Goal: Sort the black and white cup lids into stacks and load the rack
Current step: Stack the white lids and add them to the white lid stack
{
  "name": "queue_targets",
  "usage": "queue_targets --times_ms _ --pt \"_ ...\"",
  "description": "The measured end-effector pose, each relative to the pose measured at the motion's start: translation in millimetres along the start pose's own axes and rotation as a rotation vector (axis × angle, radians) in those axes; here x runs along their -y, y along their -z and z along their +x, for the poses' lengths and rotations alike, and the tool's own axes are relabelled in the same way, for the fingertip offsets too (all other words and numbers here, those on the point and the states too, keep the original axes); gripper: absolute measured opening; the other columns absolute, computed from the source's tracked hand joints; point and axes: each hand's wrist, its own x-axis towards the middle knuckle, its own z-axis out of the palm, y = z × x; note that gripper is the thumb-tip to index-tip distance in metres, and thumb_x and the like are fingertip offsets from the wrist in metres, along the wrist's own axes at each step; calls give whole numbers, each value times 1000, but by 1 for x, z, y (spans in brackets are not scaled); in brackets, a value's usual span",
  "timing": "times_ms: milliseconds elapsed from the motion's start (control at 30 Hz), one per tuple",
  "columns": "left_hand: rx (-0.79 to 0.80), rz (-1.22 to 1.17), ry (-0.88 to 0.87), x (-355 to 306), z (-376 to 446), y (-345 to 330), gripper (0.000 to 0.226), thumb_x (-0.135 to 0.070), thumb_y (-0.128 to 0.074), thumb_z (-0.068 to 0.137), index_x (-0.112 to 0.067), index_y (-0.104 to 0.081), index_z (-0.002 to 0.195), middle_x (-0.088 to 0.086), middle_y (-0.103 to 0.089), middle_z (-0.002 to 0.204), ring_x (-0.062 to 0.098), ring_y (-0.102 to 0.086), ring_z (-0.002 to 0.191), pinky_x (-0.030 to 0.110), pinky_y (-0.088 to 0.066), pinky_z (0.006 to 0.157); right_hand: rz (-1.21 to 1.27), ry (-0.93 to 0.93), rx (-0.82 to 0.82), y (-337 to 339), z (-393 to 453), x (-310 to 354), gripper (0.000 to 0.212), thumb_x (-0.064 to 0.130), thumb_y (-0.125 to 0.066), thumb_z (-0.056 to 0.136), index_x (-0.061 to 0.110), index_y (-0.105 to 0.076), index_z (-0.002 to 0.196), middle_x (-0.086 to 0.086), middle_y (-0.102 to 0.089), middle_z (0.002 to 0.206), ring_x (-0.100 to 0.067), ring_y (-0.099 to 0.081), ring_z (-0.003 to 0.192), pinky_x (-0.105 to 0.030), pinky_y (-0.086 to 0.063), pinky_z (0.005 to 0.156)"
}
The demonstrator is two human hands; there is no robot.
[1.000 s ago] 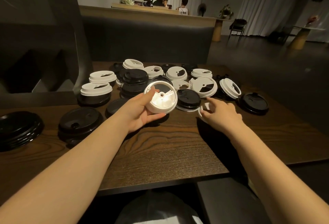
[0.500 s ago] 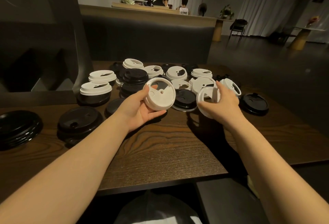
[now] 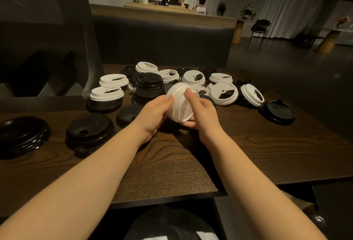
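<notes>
Dark wood bench [image 3: 172, 163] carries mixed black and white lids; black stack [image 3: 21, 134] at far left. Since a moment ago the right hand [image 3: 200, 111] has lifted a second white lid and brought it against the left hand's [image 3: 154, 111] one. Both sets of fingers now grip the paired white lids [image 3: 178, 104] above the bench's middle. White stack begun; no rack visible.
</notes>
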Motion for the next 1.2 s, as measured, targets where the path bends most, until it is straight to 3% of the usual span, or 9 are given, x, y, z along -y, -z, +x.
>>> queue_targets --times_ms 100,200,300,400,533,667,833,1200 --pt "11 8 -6 0 -1 -1 23 -27 -42 101 -20 -64 102 4 -68 101 19 -64 96 33 -51 87 -27 16 -41 1 -3 0 48 47 -62 87 0 -63 96 -20 -66 103 -29 -67 96 -44 -59 79" --pt "38 6 -26 0 -3 -1 25 -25 -40 102 -20 -64 102 1 -69 98 14 -66 89 27 -53 78 -54 20 -65 2 -3 -2 69 51 -62 85 -13 -57 109 -32 -58 111 -38 -64 102 -49 -58 80" --pt "54 17 -47 -1 -5 0 26 -25 -38 102 -21 -64 102 0 -70 98 13 -66 89 26 -53 77 -16 -64 -55 2 -2 1 62 59 -60 82 2 -61 107 -26 -62 110 -32 -68 97 -36 -61 71" --pt "67 46 -48 0 -6 0 27 -26 -38 102 -21 -64 104 1 -69 100 15 -65 92 28 -52 80 -48 -90 -60 3 1 -1 61 63 -59 80 8 -63 106 -21 -65 110 -31 -68 96 -40 -60 77" --pt "74 73 -51 2 -5 1 27 -27 -37 102 -23 -63 105 4 -67 105 19 -63 98 31 -51 84 -25 -114 -36 4 -1 -1 42 59 -59 83 17 -58 83 -14 -65 101 -28 -66 94 -44 -58 81" --pt "95 50 -46 2 -6 0 27 -27 -36 102 -23 -62 106 1 -68 104 14 -65 96 27 -52 81 72 -119 -4 6 -1 -2 52 60 -59 82 13 -58 105 -11 -64 103 -28 -67 94 -41 -60 75" --pt "93 66 -45 2 -7 -1 27 -28 -35 103 -23 -60 110 2 -66 109 15 -63 100 28 -52 85 85 -106 -26 5 -2 -1 58 60 -60 81 10 -57 109 -10 -63 106 -26 -67 93 -35 -60 64" --pt "74 91 -48 2 -13 -8 29 -32 -31 104 -27 -59 106 6 -65 111 23 -61 106 34 -51 91 78 -173 -25 3 -3 -3 69 66 -63 74 9 -60 112 -14 -65 108 -31 -69 90 -40 -60 67"
